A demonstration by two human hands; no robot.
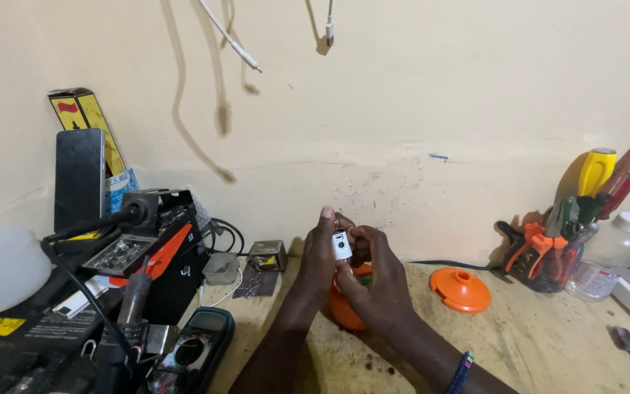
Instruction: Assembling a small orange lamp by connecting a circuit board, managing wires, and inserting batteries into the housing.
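- The left hand (320, 252) and the right hand (373, 281) are raised together above the wooden bench (534, 343), fingers curled in, both pinching a small white part (342, 245) held between them.
- The white part sits upright between the left thumb and the right fingertips (a small dark opening shows on its face).
- Just under the hands, an orange body (344, 310) rests on the bench, mostly hidden by the right hand.
- To the right, well apart from the hands, an orange cone-shaped cap (461, 290) lies flat on the bench.
- Further right, a cup of hand tools (548, 252) with orange grips stands against the wall, beside a clear plastic bottle (610, 255).
- To the left, a soldering station (140, 248) stands on a black box, with a multimeter (195, 346) in front of it.
- White cables (231, 40) hang on the wall above.
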